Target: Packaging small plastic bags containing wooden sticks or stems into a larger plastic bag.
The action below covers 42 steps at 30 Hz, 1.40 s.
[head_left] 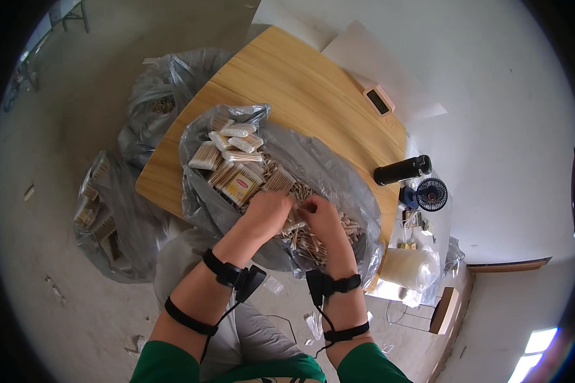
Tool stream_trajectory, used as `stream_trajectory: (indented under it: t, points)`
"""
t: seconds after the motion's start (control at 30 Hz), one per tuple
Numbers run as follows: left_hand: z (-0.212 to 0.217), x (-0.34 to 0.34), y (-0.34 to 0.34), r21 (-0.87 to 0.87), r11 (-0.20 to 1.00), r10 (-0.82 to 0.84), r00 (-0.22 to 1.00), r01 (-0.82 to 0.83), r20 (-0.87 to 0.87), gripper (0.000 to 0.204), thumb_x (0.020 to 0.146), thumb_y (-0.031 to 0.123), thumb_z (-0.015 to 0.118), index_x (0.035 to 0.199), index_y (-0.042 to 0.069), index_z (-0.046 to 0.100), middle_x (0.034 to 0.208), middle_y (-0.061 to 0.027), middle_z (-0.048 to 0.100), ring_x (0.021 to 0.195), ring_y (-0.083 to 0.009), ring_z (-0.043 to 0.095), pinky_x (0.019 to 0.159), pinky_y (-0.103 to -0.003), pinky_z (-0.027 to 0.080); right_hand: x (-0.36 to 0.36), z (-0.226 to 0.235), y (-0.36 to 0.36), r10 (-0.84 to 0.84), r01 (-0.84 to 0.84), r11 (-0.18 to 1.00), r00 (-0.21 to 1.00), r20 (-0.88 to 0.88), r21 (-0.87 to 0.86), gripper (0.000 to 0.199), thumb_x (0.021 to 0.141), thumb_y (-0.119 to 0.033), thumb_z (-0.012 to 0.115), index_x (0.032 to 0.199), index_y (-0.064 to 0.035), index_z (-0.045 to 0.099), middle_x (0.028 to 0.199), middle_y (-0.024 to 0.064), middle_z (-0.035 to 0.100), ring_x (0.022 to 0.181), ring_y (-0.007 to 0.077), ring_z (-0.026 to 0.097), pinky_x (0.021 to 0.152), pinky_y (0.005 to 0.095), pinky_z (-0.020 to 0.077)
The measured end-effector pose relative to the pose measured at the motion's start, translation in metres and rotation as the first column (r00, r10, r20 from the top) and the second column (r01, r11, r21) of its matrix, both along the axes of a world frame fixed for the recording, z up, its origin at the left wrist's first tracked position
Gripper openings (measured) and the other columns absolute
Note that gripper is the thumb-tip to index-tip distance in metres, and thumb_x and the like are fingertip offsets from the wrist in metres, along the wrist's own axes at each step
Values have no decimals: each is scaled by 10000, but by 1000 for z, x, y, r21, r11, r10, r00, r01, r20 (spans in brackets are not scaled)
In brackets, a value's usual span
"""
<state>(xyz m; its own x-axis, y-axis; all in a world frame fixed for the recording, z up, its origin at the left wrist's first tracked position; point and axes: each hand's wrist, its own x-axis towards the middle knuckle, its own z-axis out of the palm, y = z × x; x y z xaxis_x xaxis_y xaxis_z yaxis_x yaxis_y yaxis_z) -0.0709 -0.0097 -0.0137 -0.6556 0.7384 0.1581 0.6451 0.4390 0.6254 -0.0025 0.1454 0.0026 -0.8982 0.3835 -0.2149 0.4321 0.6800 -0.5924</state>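
A grey plastic bag (338,163) lies spread open on the wooden table, filled with cotton swabs. Packs of swabs in clear wrap (243,142) are heaped at its far left end, one pack with a yellow and red label (241,184). Loose cotton swabs (306,244) fill the near right part. My left hand (271,210) and my right hand (321,218) meet over the middle of the bag, fingers curled and tips close together. Whatever sits between the fingertips is too small and hidden to name. Black straps with small boxes circle both forearms.
Two more grey bags, one with packs (108,223) and one behind it (166,96), stand on the floor left of the table (287,70). A pink-framed clock (379,101), black bottle (402,170), small fan (431,195) and clear plastic roll (410,268) are at the right.
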Motion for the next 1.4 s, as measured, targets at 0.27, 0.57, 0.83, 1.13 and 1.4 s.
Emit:
stream_trajectory:
  t: [0.27,0.57,0.83,1.13,1.4]
  points:
    - [1,2,8,-11,1000,-1,999,2,47,70,778,37,530,842,25,557,812,-153,616,798,-335,621,669,-421,491,15,-4,-18,21,-9,969,999,-43,247,358,722,-167,677,1028,-50,532,957,204,607,870,393,588,743,452,470]
    - [11,2,16,-17,1000,21,995,-20,97,150,763,-14,512,909,10,532,845,-171,610,822,-362,609,680,-426,488,17,-16,-8,-30,35,973,999,-25,230,365,719,-170,668,1029,-40,525,900,203,624,884,378,595,761,454,472]
    - [7,-1,15,-78,997,15,995,-7,103,133,797,33,497,920,11,541,856,-169,618,815,-347,621,681,-429,498,12,-13,-8,-87,87,996,996,10,33,333,716,-215,684,983,-38,594,885,175,646,844,327,625,737,402,483]
    - [11,-5,13,-50,997,54,996,-50,76,116,782,57,525,875,24,586,808,-156,634,790,-337,635,661,-421,506,18,15,-3,-180,189,981,973,-145,50,156,735,-132,656,847,-23,658,798,139,658,742,306,624,694,378,484]
    - [6,3,15,119,992,-47,997,39,68,124,800,136,586,752,22,592,779,-164,614,741,-362,607,641,-440,477,41,45,5,-221,401,875,829,-513,271,93,743,-66,656,826,-32,629,778,105,616,727,276,579,666,348,461]
